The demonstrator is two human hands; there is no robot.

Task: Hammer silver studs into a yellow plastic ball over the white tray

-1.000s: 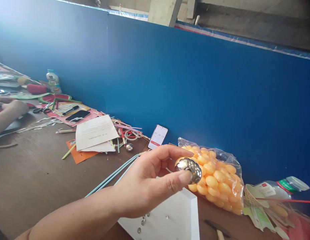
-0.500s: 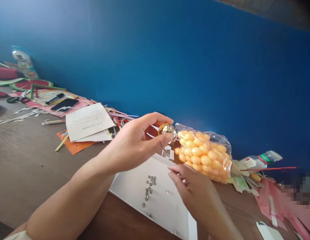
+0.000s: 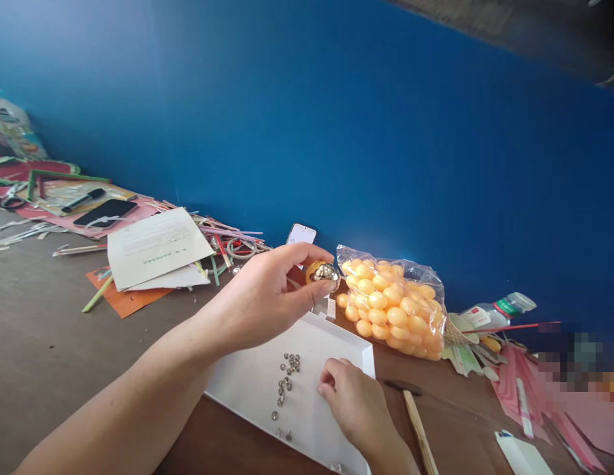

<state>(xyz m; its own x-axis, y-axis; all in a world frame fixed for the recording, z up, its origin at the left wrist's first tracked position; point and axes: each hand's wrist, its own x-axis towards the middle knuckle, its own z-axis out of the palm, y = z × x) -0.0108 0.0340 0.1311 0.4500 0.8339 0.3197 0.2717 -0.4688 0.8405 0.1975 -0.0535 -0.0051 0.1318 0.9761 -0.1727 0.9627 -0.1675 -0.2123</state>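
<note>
My left hand [image 3: 272, 293] pinches a yellow egg-shaped ball [image 3: 311, 269] between thumb and fingers, above the far end of a white tray. Shiny silver tack heads cover the side of the ball that faces me. On the white tray [image 3: 247, 369], several silver thumbtacks [image 3: 290, 365] lie in a loose cluster. To their right my right hand [image 3: 354, 396] is low over the tray, fingers curled with thumb and index together. Whatever is between those fingertips is hidden. A clear bag of yellow egg-shaped balls [image 3: 391, 300] stands behind the tray.
Against the blue wall [image 3: 267, 119] leans a lit phone [image 3: 302, 233]. Papers [image 3: 158, 244], a dark phone [image 3: 105, 214], scissors [image 3: 10, 196] and strips lie to the left. At right are a wooden stick [image 3: 420, 432], a plastic bottle [image 3: 500, 311] and pink sheets [image 3: 510, 376].
My right hand has moved down and back toward me, onto the tray where a single tack lay. The left hand still holds the ball. The view has shifted rightward.
</note>
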